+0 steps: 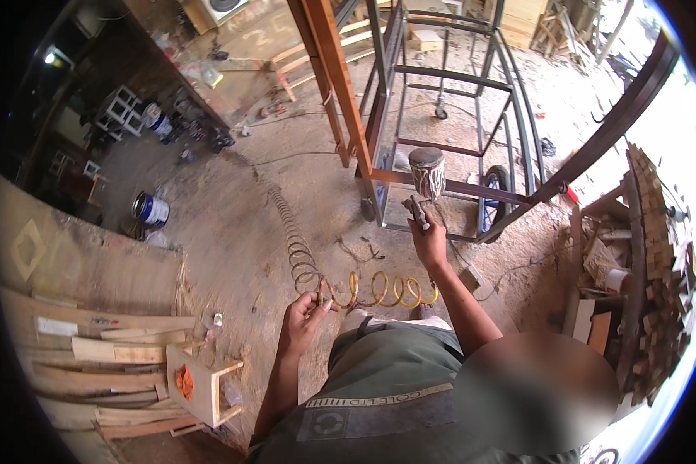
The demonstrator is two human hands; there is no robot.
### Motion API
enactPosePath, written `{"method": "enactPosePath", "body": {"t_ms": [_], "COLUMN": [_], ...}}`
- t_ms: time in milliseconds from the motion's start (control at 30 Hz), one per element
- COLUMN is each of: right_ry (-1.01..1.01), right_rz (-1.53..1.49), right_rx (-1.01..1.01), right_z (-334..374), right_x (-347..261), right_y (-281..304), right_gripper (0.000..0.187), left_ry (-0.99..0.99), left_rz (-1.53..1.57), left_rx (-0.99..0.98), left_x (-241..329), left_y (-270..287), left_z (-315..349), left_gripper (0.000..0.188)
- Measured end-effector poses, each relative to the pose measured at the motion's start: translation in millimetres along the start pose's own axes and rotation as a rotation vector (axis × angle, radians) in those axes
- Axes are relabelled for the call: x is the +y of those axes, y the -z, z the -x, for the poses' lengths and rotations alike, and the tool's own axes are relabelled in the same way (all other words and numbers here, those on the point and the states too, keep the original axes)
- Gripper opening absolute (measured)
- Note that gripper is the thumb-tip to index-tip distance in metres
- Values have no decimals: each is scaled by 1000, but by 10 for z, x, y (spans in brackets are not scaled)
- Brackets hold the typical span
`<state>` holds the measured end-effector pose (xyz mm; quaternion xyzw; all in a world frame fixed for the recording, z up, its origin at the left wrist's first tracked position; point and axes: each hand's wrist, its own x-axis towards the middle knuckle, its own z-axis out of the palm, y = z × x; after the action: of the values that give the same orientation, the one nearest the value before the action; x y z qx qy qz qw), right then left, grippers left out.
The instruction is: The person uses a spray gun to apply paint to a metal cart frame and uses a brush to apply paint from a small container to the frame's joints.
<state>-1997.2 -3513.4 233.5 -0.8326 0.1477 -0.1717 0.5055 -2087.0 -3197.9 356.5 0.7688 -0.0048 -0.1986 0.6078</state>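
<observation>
My right hand [431, 241] is closed around the grip of a spray gun [416, 210], held out ahead of my body. The gun's round cup [428, 173] is streaked with pale and dark paint. A yellow coiled air hose [394, 289] loops in front of my waist between my two hands. My left hand [305, 317] pinches this hose at a joint, thumb and fingers pressed together. Past that joint a duller, dusty coiled hose [290, 240] stretches away over the floor to the far left.
Ahead stands a dark metal frame [448, 75] with a spoked wheel [495, 203] and a caster. An orange-brown beam [334, 77] rises beside it. Stacked wood [661, 271] lines the right. Planks [131, 348] and a small wooden stool [201, 387] lie left, with a paint bucket [151, 210] farther off.
</observation>
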Motion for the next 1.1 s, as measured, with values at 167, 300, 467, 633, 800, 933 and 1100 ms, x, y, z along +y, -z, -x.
{"method": "enactPosePath", "body": {"t_ms": [167, 300, 467, 633, 800, 933, 1100], "right_ry": [-86, -65, -54, -260, -241, -205, -306], "right_rz": [72, 130, 206, 191, 204, 228, 251], "right_rx": [150, 306, 490, 538, 675, 739, 737], "right_z": [107, 213, 339, 416, 479, 483, 452], "right_x": [40, 175, 321, 230, 475, 574, 528], "right_y": [234, 455, 679, 953, 1157, 1334, 1514], "right_gripper": [34, 28, 28, 34, 27, 26, 32], "left_ry": [-58, -55, -86, -76, -55, -57, -14], "left_rz": [-34, -48, -49, -33, -40, -65, -74], "left_rx": [-180, -306, -441, -530, -566, -573, -572], "left_x": [78, 86, 127, 158, 181, 227, 259], "left_y": [187, 221, 203, 189, 151, 134, 132], "left_z": [-359, -611, -854, -972, -1018, -1044, -1041], "left_gripper": [20, 21, 20, 21, 22, 23, 20]}}
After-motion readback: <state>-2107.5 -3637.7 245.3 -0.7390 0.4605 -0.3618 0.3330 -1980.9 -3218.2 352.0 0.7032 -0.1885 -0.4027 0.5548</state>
